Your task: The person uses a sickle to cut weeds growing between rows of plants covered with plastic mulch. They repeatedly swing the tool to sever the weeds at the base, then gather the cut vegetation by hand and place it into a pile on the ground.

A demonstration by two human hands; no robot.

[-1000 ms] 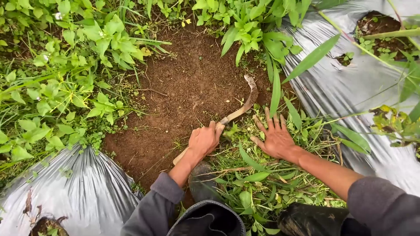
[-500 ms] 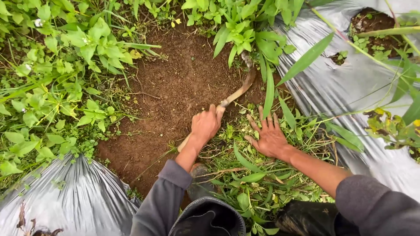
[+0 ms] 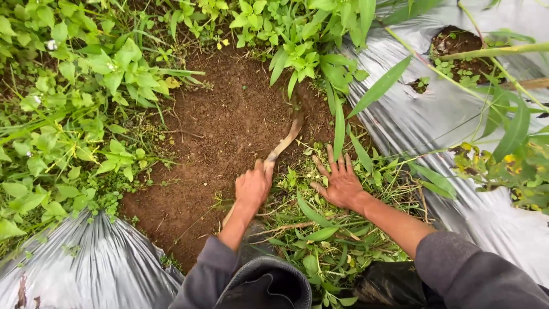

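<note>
Head view: best to keep the sickle [image 3: 284, 142] blade low along the bare soil [image 3: 229, 131] and cut toward the weeds [image 3: 303, 51], away from the fingers. Left hand [image 3: 251, 187] closed around the handle, blade ahead of it. Right hand [image 3: 341, 184] open, flat on cut grass [image 3: 320, 234] just beside.

Silver plastic sheeting [image 3: 434, 123], leafy weeds [image 3: 74, 114], bare brown soil [image 3: 223, 131]
</note>
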